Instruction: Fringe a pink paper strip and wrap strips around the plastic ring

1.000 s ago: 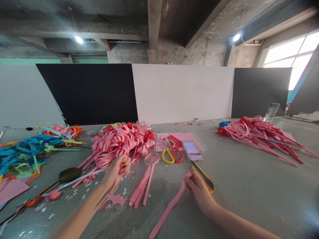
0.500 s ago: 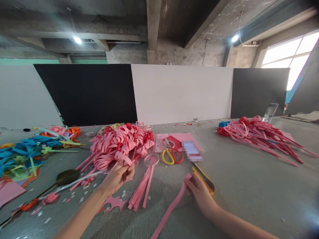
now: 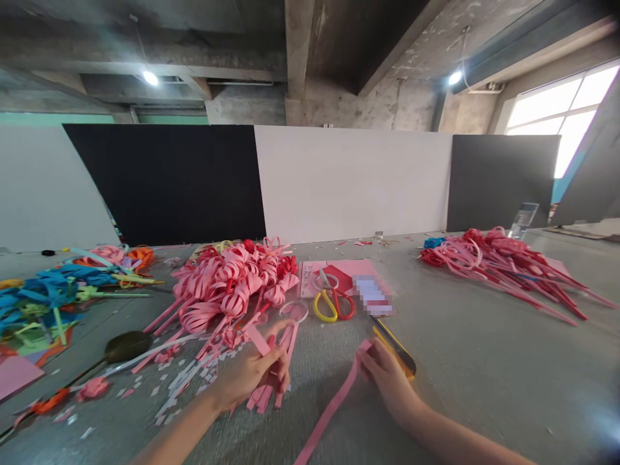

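Observation:
My right hand (image 3: 385, 368) pinches one end of a long pink paper strip (image 3: 334, 403), which hangs down toward the near edge of view. My left hand (image 3: 259, 374) is closed on a short pink paper piece (image 3: 258, 340) whose end sticks up past the fingers. Behind and beneath that hand lies a bunch of pink strips (image 3: 292, 336), partly hidden by it. The bunch runs up to a roll of clear tape (image 3: 294, 312). A yellow-and-black utility knife (image 3: 394, 352) lies just beyond my right hand.
Scissors (image 3: 332, 303) with yellow and red handles rest on pink and red paper near a phone (image 3: 372, 295). Pink paper flowers (image 3: 232, 278) are heaped left of centre, more pink stems (image 3: 504, 265) at right. Blue and green paper pieces (image 3: 43, 290) lie far left; scraps litter the table.
My left hand has moved right and down from the flower heap to over the bunch of strips, still with the pink piece. My right hand has stayed in place with its strip.

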The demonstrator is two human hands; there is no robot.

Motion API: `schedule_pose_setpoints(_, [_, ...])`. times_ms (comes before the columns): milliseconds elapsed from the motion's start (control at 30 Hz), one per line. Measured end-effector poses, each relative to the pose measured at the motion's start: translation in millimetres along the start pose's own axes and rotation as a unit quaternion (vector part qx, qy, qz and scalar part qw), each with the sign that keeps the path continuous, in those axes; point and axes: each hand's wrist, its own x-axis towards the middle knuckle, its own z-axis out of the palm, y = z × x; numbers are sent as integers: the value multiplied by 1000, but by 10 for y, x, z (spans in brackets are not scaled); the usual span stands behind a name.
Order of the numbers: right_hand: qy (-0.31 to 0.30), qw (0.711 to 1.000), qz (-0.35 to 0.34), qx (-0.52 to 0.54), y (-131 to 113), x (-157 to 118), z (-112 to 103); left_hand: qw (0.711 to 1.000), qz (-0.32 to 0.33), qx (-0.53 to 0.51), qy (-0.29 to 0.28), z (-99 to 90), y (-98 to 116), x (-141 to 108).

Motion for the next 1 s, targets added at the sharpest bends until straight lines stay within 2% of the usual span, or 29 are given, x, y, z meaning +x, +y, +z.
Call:
schedule_pose_setpoints(133, [2,1000,-2,-11,18,1,-2,998,-40,-37,-10,131,-59,-8])
schedule_pose_setpoints(267, [13,999,-11,-38,43,9,1,991,-78,-89,-57,299,-77,-66])
schedule_pose_setpoints(500, [14,999,-12,-33,20,2,14,996,-24,-61,-61,447,-61,-83])
schedule_pose_setpoints(567, [15,999,-8,-31,3,-4,16,995,-27,-81,-57,436,-72,-73])
schedule_pose_setpoints(733, [13,999,-4,-34,5,-6,5,984,-122,-129,-25,298,-111,-61])
schedule_pose_setpoints(800, [7,999,-6,-39,13,-4,-4,981,-127,-139,-34,234,-106,-52])
schedule_pose_setpoints(900, [0,999,-15,-39,32,2,-12,988,-83,-126,-26,173,-55,-33])
schedule_pose_setpoints(1000, [0,1000,-15,-23,52,9,-10,997,9,-77,28,91,13,-8])
